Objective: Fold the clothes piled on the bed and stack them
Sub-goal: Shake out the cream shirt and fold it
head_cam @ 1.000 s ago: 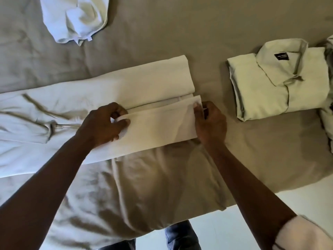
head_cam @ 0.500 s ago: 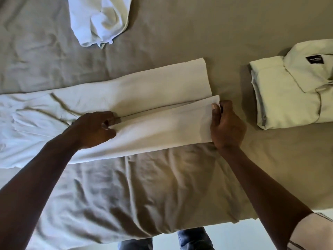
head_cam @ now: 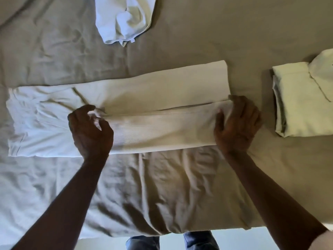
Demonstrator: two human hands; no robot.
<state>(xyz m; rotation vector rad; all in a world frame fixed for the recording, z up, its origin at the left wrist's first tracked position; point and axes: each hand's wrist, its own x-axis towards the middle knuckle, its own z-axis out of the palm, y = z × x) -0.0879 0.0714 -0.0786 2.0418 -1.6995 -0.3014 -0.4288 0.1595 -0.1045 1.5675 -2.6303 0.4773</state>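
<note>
trousers (head_cam: 144, 105) on bed (head_cam: 180, 186), shirt (head_cam: 302, 103) right

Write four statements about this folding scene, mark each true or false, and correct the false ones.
1. The right hand grips the hem end of the trousers. True.
2. The folded shirt lies on top of the trousers. False: it lies apart from them, to their right.
3. A crumpled white garment lies beyond the trousers. True.
4. The left hand holds the folded shirt. False: it pinches the trousers near their middle.
</note>
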